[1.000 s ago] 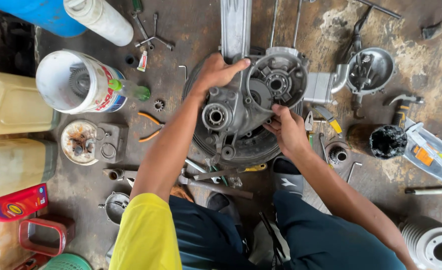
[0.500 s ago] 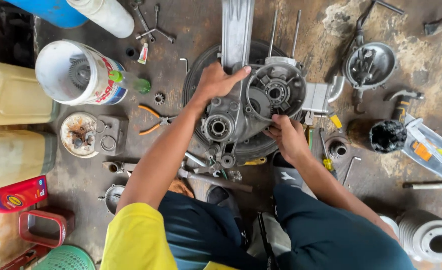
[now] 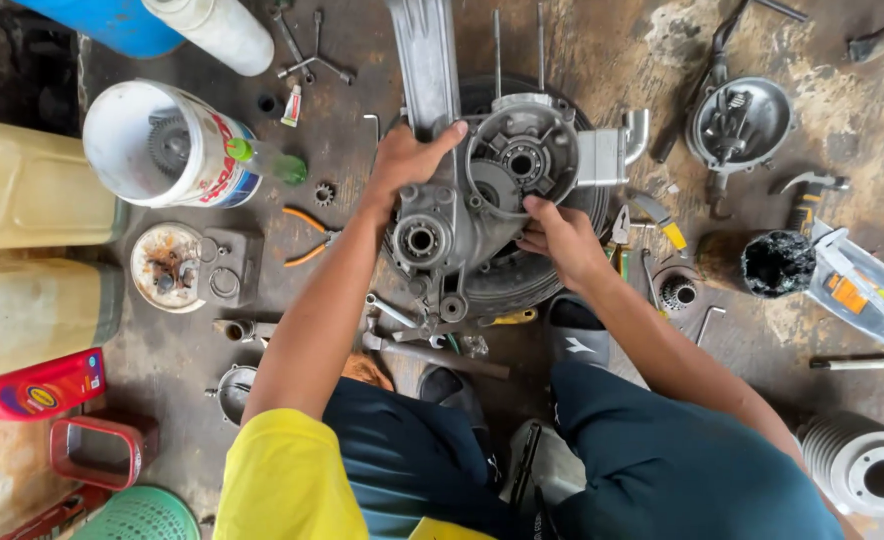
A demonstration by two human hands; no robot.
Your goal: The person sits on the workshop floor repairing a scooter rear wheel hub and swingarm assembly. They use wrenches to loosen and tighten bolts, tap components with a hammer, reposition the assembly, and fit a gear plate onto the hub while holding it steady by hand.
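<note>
- The big grey metal engine case (image 3: pixel 482 200) lies flat on a round black tyre (image 3: pixel 542 275) on the dirty floor (image 3: pixel 602 50), in the middle of the view.
- The left hand (image 3: pixel 407 160) rests on the top left side of the engine case. Its fingers are curled over the metal edge, holding it.
- The right hand (image 3: pixel 559 238) is at the lower right side of the engine case. Its fingers are bent and pinch the rim of the round hollow part. I cannot tell if something small is inside that grip.
- Orange-handled pliers (image 3: pixel 307 237) lie just left of the engine case.
- A white plastic bucket (image 3: pixel 162 145) lies on its side further left of the engine case, with a gear inside.
- A red plastic bottle (image 3: pixel 32 385) lies far to the lower left of the engine case.
- Spanners (image 3: pixel 402 320) lie just below the engine case, near the person's knees.
- A round grey metal cover (image 3: pixel 740 125) lies to the upper right of the engine case.
- A ribbed grey metal cylinder (image 3: pixel 862 465) stands far to the lower right of the engine case.
</note>
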